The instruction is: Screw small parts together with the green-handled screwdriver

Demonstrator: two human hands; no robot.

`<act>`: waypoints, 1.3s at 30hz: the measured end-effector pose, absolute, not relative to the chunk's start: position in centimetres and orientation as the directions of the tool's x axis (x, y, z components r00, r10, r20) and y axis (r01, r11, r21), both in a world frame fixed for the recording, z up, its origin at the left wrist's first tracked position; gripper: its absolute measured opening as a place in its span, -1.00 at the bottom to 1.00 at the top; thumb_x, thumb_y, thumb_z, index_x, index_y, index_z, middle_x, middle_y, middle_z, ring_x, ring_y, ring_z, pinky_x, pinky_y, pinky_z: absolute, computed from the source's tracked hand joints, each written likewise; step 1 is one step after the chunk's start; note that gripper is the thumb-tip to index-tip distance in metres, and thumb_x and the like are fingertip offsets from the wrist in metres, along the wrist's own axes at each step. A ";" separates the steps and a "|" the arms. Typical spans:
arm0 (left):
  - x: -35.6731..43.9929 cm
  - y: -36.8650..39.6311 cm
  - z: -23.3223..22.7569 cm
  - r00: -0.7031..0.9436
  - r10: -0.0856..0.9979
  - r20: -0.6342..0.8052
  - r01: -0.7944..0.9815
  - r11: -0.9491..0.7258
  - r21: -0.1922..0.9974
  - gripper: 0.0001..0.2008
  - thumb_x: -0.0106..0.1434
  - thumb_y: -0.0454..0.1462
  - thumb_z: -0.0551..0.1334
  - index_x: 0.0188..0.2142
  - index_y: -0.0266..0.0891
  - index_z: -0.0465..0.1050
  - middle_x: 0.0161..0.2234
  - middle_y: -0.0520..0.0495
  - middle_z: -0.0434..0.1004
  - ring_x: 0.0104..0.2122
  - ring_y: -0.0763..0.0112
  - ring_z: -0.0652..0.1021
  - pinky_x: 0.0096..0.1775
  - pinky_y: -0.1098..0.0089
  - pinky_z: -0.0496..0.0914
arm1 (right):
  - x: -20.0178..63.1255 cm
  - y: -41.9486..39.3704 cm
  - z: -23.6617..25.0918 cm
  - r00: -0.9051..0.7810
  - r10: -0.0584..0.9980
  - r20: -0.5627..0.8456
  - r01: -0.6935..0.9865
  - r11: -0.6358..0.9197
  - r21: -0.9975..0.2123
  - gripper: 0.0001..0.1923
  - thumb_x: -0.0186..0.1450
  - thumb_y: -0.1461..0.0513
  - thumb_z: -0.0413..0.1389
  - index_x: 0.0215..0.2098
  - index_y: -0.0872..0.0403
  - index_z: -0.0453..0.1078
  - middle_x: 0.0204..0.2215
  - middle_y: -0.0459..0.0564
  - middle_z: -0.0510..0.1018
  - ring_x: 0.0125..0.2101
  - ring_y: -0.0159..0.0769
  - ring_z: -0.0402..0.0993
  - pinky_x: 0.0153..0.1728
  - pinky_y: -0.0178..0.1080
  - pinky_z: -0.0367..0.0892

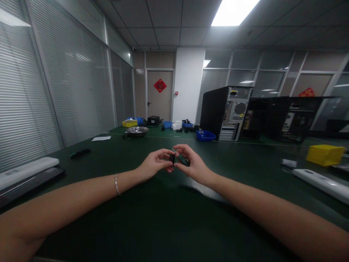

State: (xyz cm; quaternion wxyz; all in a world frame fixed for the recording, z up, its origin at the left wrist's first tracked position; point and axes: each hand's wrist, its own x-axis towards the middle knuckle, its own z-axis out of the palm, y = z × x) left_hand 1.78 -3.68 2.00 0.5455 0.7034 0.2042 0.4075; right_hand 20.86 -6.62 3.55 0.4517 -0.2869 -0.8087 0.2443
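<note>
Above the middle of the table, my left hand pinches a small black part between thumb and fingers. My right hand is closed around a small dark green object, whose kind I cannot make out. A thin silvery metal piece shows between the two hands, close to the right fingertips. The hands nearly meet, and the fingers cover much of what they hold.
A dark green table lies below. Toward the back stand a metal bowl, a blue bin and a black computer case. A black-and-green object lies left; a yellow box and a white bar are right.
</note>
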 end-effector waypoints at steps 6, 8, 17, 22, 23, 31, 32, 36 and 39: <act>1.9 -3.9 2.1 0.584 0.736 0.343 -0.150 -0.318 0.936 -0.53 0.08 -0.31 0.31 -0.01 -0.25 0.28 -0.26 -0.11 0.47 -0.37 0.33 0.55 -0.26 0.24 0.44 | 20.9 -7.4 3.9 -0.462 0.630 0.625 0.373 0.777 -0.507 -0.47 0.16 0.37 0.11 0.08 0.00 0.13 -0.16 0.00 0.35 -0.14 -0.25 0.32 -0.11 -0.15 0.27; 1.9 -4.0 2.2 0.585 0.735 0.342 -0.150 -0.316 0.937 -0.53 0.08 -0.30 0.31 -0.01 -0.25 0.28 -0.24 -0.12 0.48 -0.36 0.33 0.55 -0.25 0.24 0.44 | 20.9 -7.6 3.9 -0.468 0.621 0.628 0.394 0.783 -0.481 -0.47 0.17 0.36 0.10 0.09 -0.01 0.13 -0.15 0.02 0.35 -0.13 -0.23 0.32 -0.12 -0.14 0.28; 2.0 -4.5 2.5 0.631 0.708 0.318 -0.156 -0.286 0.946 -0.59 0.11 -0.31 0.27 -0.03 -0.31 0.32 -0.14 -0.20 0.47 -0.24 0.25 0.53 -0.17 0.20 0.41 | 20.8 -8.2 4.0 -0.476 0.595 0.648 0.404 0.802 -0.440 -0.50 0.19 0.37 0.06 0.08 0.00 0.13 -0.16 0.03 0.34 -0.16 -0.24 0.31 -0.14 -0.15 0.30; 2.0 -4.5 2.5 0.639 0.699 0.321 -0.191 -0.259 0.947 -0.60 0.11 -0.31 0.27 -0.03 -0.31 0.33 -0.13 -0.21 0.46 -0.24 0.27 0.53 -0.18 0.21 0.41 | 20.7 -8.3 3.9 -0.474 0.596 0.648 0.398 0.802 -0.447 -0.52 0.19 0.37 0.06 0.07 0.01 0.13 -0.16 0.04 0.35 -0.18 -0.23 0.31 -0.16 -0.16 0.31; 2.1 -4.5 2.5 0.646 0.696 0.314 -0.190 -0.251 0.949 -0.60 0.12 -0.30 0.27 -0.03 -0.30 0.33 -0.13 -0.21 0.47 -0.25 0.27 0.53 -0.18 0.21 0.41 | 20.7 -8.3 3.8 -0.473 0.596 0.649 0.394 0.802 -0.449 -0.51 0.19 0.36 0.06 0.07 0.01 0.13 -0.15 0.04 0.35 -0.18 -0.23 0.32 -0.16 -0.15 0.31; 2.2 -4.9 2.9 0.645 0.709 0.284 -0.112 -0.281 0.953 -0.71 0.15 -0.24 0.24 -0.13 -0.31 0.39 -0.17 -0.16 0.46 -0.26 0.28 0.50 -0.23 0.28 0.39 | 20.2 -8.0 3.3 -0.469 0.584 0.663 0.398 0.810 -0.432 -0.48 0.19 0.35 0.09 0.09 -0.02 0.13 -0.06 0.04 0.36 -0.11 -0.21 0.31 -0.08 -0.12 0.28; 2.3 -4.7 2.9 0.638 0.715 0.287 -0.108 -0.286 0.952 -0.70 0.16 -0.23 0.23 -0.12 -0.31 0.39 -0.18 -0.16 0.46 -0.28 0.30 0.50 -0.24 0.29 0.39 | 20.2 -8.0 3.3 -0.464 0.591 0.660 0.402 0.805 -0.437 -0.47 0.19 0.35 0.09 0.10 -0.02 0.12 -0.05 0.04 0.35 -0.12 -0.22 0.32 -0.09 -0.12 0.28; 1.9 -2.3 2.6 0.494 0.787 0.368 -0.106 -0.366 0.925 -0.69 0.21 -0.21 0.16 -0.08 -0.32 0.36 -0.30 -0.12 0.46 -0.36 0.39 0.47 -0.30 0.38 0.36 | 20.9 -8.0 3.1 -0.427 0.613 0.665 0.439 0.783 -0.440 -0.44 0.19 0.34 0.10 0.12 -0.03 0.10 -0.04 0.04 0.35 -0.25 -0.26 0.31 -0.19 -0.14 0.32; -0.2 1.2 2.6 0.218 0.875 0.432 0.008 -0.444 0.896 -0.71 0.25 -0.22 0.09 -0.09 -0.33 0.37 -0.37 -0.07 0.43 -0.42 0.45 0.43 -0.37 0.45 0.33 | 21.6 -8.0 2.8 -0.427 0.630 0.649 0.460 0.769 -0.444 -0.45 0.19 0.34 0.11 0.12 -0.04 0.11 -0.07 0.03 0.35 -0.28 -0.27 0.30 -0.21 -0.14 0.33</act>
